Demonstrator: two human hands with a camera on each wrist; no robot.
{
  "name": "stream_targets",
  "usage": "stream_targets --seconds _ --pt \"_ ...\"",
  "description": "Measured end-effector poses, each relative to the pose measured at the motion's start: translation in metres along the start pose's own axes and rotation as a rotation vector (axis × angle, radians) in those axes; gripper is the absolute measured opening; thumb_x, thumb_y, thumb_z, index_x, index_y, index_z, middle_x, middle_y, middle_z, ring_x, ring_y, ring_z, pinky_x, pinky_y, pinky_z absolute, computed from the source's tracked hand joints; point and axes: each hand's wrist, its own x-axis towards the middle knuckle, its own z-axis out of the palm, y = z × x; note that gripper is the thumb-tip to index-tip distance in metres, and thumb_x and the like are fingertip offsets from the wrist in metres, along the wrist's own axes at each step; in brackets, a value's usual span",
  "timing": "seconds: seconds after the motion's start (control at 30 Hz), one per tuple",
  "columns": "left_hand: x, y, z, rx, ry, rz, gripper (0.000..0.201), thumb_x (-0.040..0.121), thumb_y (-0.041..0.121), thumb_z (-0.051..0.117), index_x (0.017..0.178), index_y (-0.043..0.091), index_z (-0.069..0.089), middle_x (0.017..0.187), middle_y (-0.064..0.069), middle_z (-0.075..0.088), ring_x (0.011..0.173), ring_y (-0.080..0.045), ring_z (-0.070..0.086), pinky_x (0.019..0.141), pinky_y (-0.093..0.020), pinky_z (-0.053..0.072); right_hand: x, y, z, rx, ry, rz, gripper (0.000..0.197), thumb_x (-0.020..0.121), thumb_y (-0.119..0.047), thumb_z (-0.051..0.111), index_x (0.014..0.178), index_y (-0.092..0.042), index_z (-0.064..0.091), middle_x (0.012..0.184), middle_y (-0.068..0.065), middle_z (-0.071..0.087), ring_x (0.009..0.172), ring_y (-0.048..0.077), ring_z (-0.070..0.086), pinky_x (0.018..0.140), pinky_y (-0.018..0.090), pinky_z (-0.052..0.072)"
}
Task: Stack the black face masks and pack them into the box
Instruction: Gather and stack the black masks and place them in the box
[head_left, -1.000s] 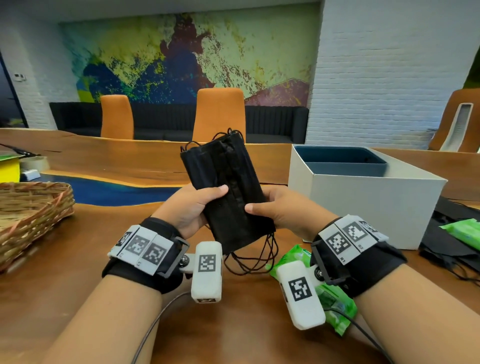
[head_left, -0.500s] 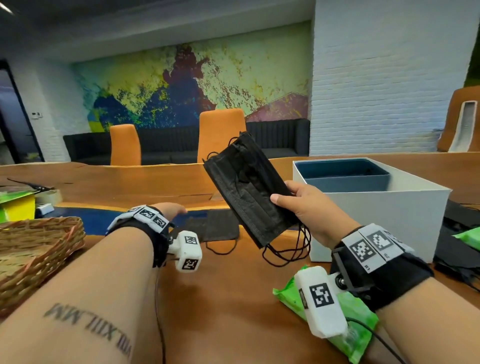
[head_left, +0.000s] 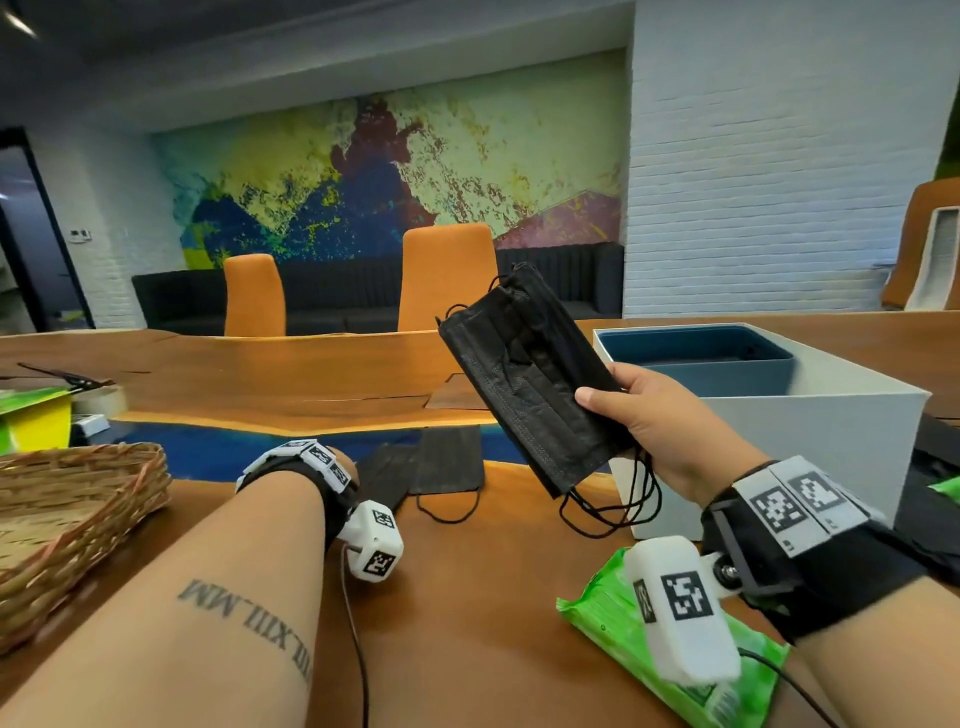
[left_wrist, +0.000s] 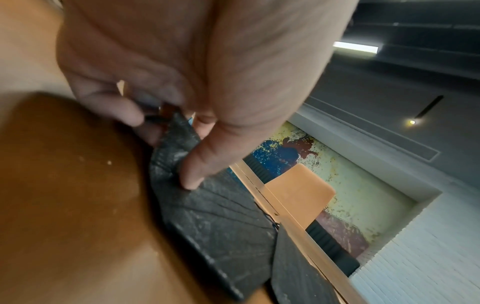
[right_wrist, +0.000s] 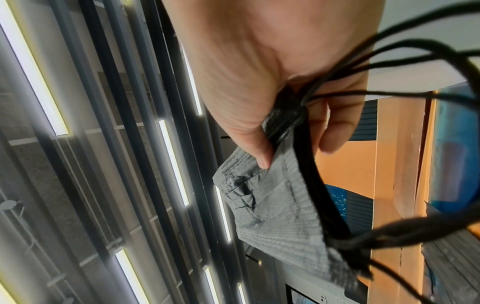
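My right hand (head_left: 623, 410) holds a stack of black face masks (head_left: 535, 384) tilted in the air, thumb on the front and fingers behind; their ear loops (head_left: 613, 504) dangle below. In the right wrist view the thumb and fingers pinch the stack (right_wrist: 280, 209) near one end. Two more black masks (head_left: 449, 460) lie overlapping on the wooden table. My left hand (left_wrist: 163, 150) reaches to them and pinches the near corner of one mask (left_wrist: 215, 216), thumb pressed on top. The white box (head_left: 810, 431) with a blue insert (head_left: 696, 353) stands just right of the held stack.
A wicker basket (head_left: 67, 514) sits at the left edge. A green wipes pack (head_left: 670, 654) lies under my right wrist, and another green pack (head_left: 948, 488) lies on dark cloth right of the box. Orange chairs (head_left: 447, 275) stand behind the table.
My left hand let go of the stack and reached forward to the masks on the table. The right hand now holds the stack alone, shifted right toward the box.
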Motion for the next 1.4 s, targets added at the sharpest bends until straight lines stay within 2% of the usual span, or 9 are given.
stream_targets --seconds 0.07,0.2,0.37,0.53,0.73,0.9,1.2,1.3,1.4 --pt "0.004 -0.006 0.002 0.329 0.054 0.185 0.037 0.099 0.019 0.035 0.124 0.025 0.062 0.122 0.002 0.063 0.104 -0.012 0.062 0.079 -0.014 0.048 0.000 0.000 -0.001 -0.008 0.011 0.000 0.013 0.093 -0.015 0.058 0.103 -0.019 0.066 0.098 0.009 0.073 0.089 0.023 0.070 0.075 0.035 0.057" --pt "-0.006 0.009 -0.025 0.450 -0.124 0.127 0.038 0.095 0.015 0.051 0.130 0.001 0.054 0.133 -0.012 0.056 0.093 -0.015 0.051 0.046 -0.011 0.039 0.000 -0.001 -0.002 -0.002 0.022 0.007 0.012 0.093 -0.016 0.059 0.102 -0.018 0.066 0.097 0.008 0.073 0.085 0.020 0.069 0.066 0.029 0.054" --pt "0.006 -0.001 -0.047 0.049 -0.238 -0.022 0.029 0.098 0.011 0.047 0.071 0.003 0.052 0.050 -0.006 0.056 0.055 -0.019 0.046 0.054 -0.023 0.038 -0.001 -0.003 0.001 0.094 0.027 0.054 0.014 0.094 -0.014 0.056 0.106 -0.014 0.063 0.100 0.009 0.071 0.090 0.021 0.068 0.070 0.031 0.056" --pt "-0.018 0.002 -0.060 -0.529 -0.221 0.056 0.028 0.100 -0.005 0.031 0.075 0.003 0.041 0.066 -0.009 0.039 0.051 -0.019 0.040 0.033 -0.015 0.041 -0.006 -0.006 0.011 0.265 0.003 0.104 0.019 0.096 -0.010 0.051 0.114 -0.013 0.059 0.105 0.008 0.070 0.093 0.020 0.067 0.072 0.033 0.057" --pt "-0.068 0.016 -0.050 -0.744 -0.359 0.310 0.032 0.095 -0.013 0.034 0.104 0.012 0.051 0.087 -0.013 0.049 0.061 -0.017 0.045 0.043 -0.018 0.050 -0.015 -0.010 0.029 0.473 -0.091 0.131 0.022 0.097 -0.009 0.046 0.115 -0.010 0.059 0.110 0.011 0.070 0.103 0.026 0.066 0.089 0.041 0.053" --pt "-0.103 0.035 -0.023 -0.808 -0.460 0.392 0.040 0.093 -0.015 0.034 0.109 0.016 0.053 0.088 -0.011 0.053 0.063 -0.016 0.053 0.050 -0.020 0.053 -0.015 -0.009 0.035 0.586 -0.063 0.147 0.027 0.097 -0.010 0.044 0.120 -0.004 0.058 0.110 0.014 0.071 0.103 0.027 0.067 0.090 0.041 0.052" --pt "-0.131 0.056 0.006 -0.761 -0.555 0.472 0.045 0.092 -0.018 0.031 0.114 0.016 0.051 0.101 -0.015 0.060 0.072 -0.019 0.059 0.050 -0.022 0.054 -0.017 -0.012 0.025 0.558 -0.050 0.093 0.019 0.097 -0.013 0.044 0.105 -0.010 0.061 0.090 0.005 0.074 0.081 0.019 0.071 0.064 0.033 0.056" --pt "-0.133 0.054 0.013 -0.739 -0.598 0.490 0.043 0.091 -0.018 0.034 0.107 0.018 0.052 0.087 -0.008 0.064 0.061 -0.012 0.062 0.050 -0.023 0.051 -0.017 -0.012 0.026 0.518 -0.047 0.092 0.020 0.097 -0.011 0.043 0.107 -0.015 0.060 0.101 0.007 0.072 0.093 0.023 0.068 0.077 0.039 0.056" --pt "-0.135 0.054 0.020 -0.716 -0.657 0.518 0.045 0.091 -0.018 0.037 0.111 0.019 0.052 0.088 -0.011 0.064 0.078 -0.022 0.062 0.070 -0.034 0.053 -0.016 -0.012 0.028 0.468 -0.002 0.097 0.023 0.099 -0.010 0.042 0.113 -0.018 0.058 0.113 0.009 0.067 0.105 0.028 0.063 0.088 0.050 0.053"
